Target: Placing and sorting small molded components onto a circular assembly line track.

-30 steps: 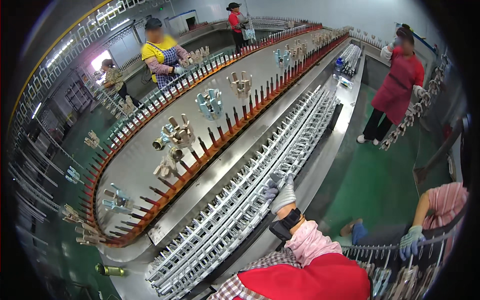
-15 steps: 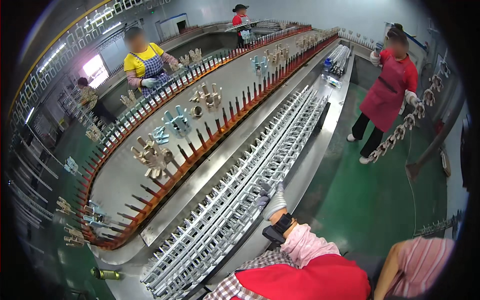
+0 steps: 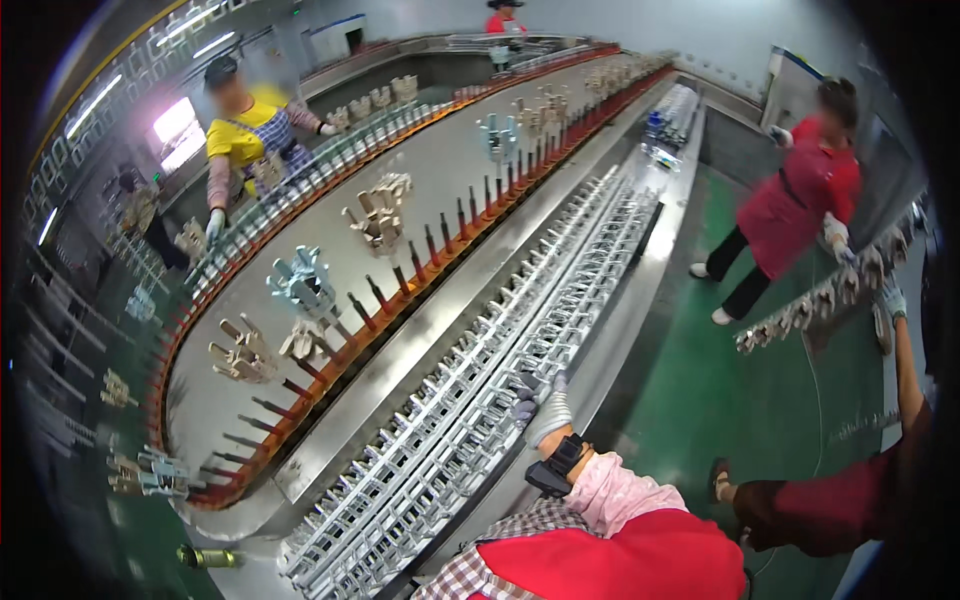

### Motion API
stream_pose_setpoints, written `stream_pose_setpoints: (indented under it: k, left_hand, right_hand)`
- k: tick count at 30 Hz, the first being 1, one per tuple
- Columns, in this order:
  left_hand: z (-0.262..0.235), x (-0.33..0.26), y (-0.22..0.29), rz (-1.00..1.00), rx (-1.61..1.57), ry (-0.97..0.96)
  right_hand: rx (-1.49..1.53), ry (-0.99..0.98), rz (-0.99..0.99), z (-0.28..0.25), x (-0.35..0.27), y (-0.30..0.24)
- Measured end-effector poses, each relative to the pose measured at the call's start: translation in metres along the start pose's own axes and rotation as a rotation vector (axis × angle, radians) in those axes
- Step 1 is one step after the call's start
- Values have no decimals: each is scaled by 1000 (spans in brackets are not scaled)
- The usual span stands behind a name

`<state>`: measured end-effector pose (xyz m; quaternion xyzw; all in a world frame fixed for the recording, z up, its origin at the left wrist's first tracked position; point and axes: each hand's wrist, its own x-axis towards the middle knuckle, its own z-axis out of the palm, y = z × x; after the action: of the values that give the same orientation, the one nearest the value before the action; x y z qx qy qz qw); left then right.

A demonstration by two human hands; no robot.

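My right hand (image 3: 543, 410), in a grey glove with dark fingertips, lies on the near side of a long silvery metal rack (image 3: 450, 450) with many short prongs. Its fingers curl against the rack, their tips partly hidden among the prongs. Around the wrist is a black strapped device (image 3: 560, 467), below a pink sleeve. A second pronged metal rack (image 3: 400, 445) lies alongside, farther from me. My left hand is out of view.
Beyond the bench (image 3: 340, 455), a curved conveyor with red-and-black pegs (image 3: 370, 315) carries beige and pale-blue pronged fixtures (image 3: 300, 280). Opposite works a person in yellow (image 3: 245, 135). At right, a person in red (image 3: 800, 200) handles a hanging fixture row (image 3: 820, 305). A bottle (image 3: 208, 556) stands lower left.
The conveyor fixtures have shifted toward the lower left. The person in yellow now reaches to the conveyor. The fixture row at right is more level, and a dark-red-clothed person appears lower right. My right hand has barely moved.
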<state>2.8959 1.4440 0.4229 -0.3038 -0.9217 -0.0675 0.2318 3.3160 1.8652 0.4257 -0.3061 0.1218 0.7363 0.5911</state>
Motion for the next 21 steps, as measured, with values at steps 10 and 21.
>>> stream_pose_setpoints:
  k: [10,21]
  left_hand:
    - [-39,-6,109,-100,-160,227]
    - [-192,31,253,-290,-1233,233]
  right_hand:
    - [-35,-26,53,-39,61,-36]
    - [-799,-22,-782,-51,92,-126]
